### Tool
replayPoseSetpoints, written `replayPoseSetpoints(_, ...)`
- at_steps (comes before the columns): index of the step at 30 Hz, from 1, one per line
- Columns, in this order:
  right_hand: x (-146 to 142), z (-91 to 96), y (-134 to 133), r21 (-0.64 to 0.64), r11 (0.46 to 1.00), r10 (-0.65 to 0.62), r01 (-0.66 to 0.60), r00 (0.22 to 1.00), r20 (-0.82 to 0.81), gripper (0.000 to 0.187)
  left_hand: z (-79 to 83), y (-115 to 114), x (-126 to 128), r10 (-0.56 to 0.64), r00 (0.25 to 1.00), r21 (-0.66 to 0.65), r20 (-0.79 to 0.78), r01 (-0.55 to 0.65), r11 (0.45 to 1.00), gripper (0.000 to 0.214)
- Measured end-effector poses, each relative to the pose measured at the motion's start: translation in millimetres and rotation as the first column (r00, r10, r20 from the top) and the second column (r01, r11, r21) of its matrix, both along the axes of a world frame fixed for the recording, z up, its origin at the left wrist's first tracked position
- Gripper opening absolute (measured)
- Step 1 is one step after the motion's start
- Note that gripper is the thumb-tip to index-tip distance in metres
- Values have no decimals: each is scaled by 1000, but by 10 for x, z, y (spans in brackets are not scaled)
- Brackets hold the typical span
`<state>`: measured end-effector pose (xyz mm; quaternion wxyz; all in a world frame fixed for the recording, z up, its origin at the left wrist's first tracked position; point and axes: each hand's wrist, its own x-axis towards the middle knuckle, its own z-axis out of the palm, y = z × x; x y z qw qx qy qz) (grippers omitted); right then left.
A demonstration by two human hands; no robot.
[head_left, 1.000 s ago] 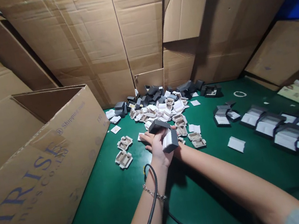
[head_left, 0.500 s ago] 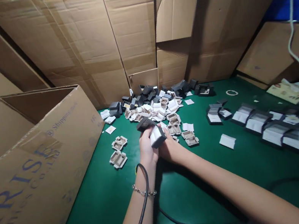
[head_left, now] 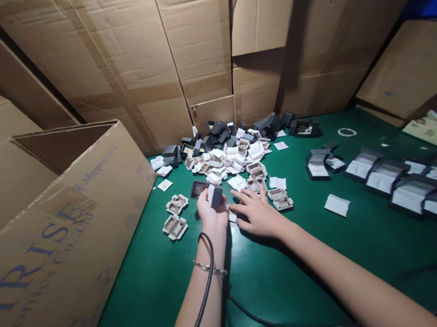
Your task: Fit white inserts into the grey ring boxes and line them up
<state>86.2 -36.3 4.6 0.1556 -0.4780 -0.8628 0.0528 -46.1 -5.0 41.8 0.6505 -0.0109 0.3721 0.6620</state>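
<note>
My left hand (head_left: 211, 212) is closed around a small black box (head_left: 216, 195) with a white inner side; its dark lid (head_left: 198, 189) stands open to the left. Just to the right, my right hand (head_left: 259, 213) has its fingers spread low over the green table. A small white piece (head_left: 232, 216) lies by its fingertips, partly hidden. Ahead of both hands is a heap of white paper inserts (head_left: 222, 161), with black boxes (head_left: 219, 134) piled behind. Grey-brown folded card trays (head_left: 175, 227) lie left of my left hand, and another card tray (head_left: 280, 199) is beyond my right hand.
A large cardboard carton (head_left: 86, 226) stands open on the left. Cardboard panels (head_left: 131, 49) wall off the back. Several open black boxes (head_left: 408, 195) line the right side, near a white insert (head_left: 337, 205). A black cable (head_left: 202, 313) crosses my left forearm.
My right hand has come away from the box and moved right, its fingers now spread over the table. The left hand keeps the box, now turned more upright. The view has shifted slightly.
</note>
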Motion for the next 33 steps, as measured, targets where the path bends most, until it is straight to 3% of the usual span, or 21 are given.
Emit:
replayPoseSetpoints(3, -79, -31, 0, 13, 1000, -14, 13, 1000, 28, 37, 12, -10, 1, 17, 1000, -15, 17, -17, 1000, 17)
replayPoseSetpoints(7, -124, -24, 19, 104, 995, -9, 10, 1000, -7, 18, 48, -25, 31, -14, 1000, 11, 26, 13, 1000, 21)
replayPoseSetpoints(10, -34, 15, 54, 165, 986, -1, 26, 988, -154, 22, 59, -20, 27, -44, 999, 53, 18, 43, 998, 20)
replayPoseSetpoints(13, 130, 54, 115, 187, 978, -15, 94, 922, -387, 25, 58, -9, 1, -43, 999, 54, -10, 43, 998, 19)
replayPoseSetpoints(15, 229, 68, 166, 106, 973, -105, 207, 795, -597, 25, 65, -9, -7, -31, 999, 36, -36, 32, 999, 19)
replayPoseSetpoints(17, 298, 74, 218, -96, 953, -250, 288, 564, -787, 24, 86, -22, 4, -53, 997, 14, -57, 54, 998, 19)
replayPoseSetpoints(20, 347, 93, 282, -370, 914, -397, 166, 184, -899, 31, 132, -67, 60, -202, 977, 22, -73, 204, 979, 19)
replayPoseSetpoints(23, 361, 138, 307, -451, 892, -449, 27, -60, -892, 48, 152, -120, 133, -314, 943, 59, -110, 322, 945, 15)
replayPoseSetpoints(25, 362, 172, 303, -478, 878, -475, -8, -138, -869, 53, 141, -143, 171, -326, 931, 92, -162, 343, 935, 14)
replayPoseSetpoints(27, 359, 197, 291, -492, 870, -491, -34, -165, -855, 53, 117, -150, 193, -334, 922, 118, -195, 360, 925, 16)
replayPoseSetpoints(30, 354, 211, 275, -497, 867, -497, -44, -164, -852, 49, 80, -134, 202, -379, 907, 107, -182, 401, 910, 18)
replayPoseSetpoints(33, 349, 208, 266, -503, 864, -499, -18, -149, -853, 49, 47, -107, 202, -418, 890, 107, -181, 440, 891, 32)
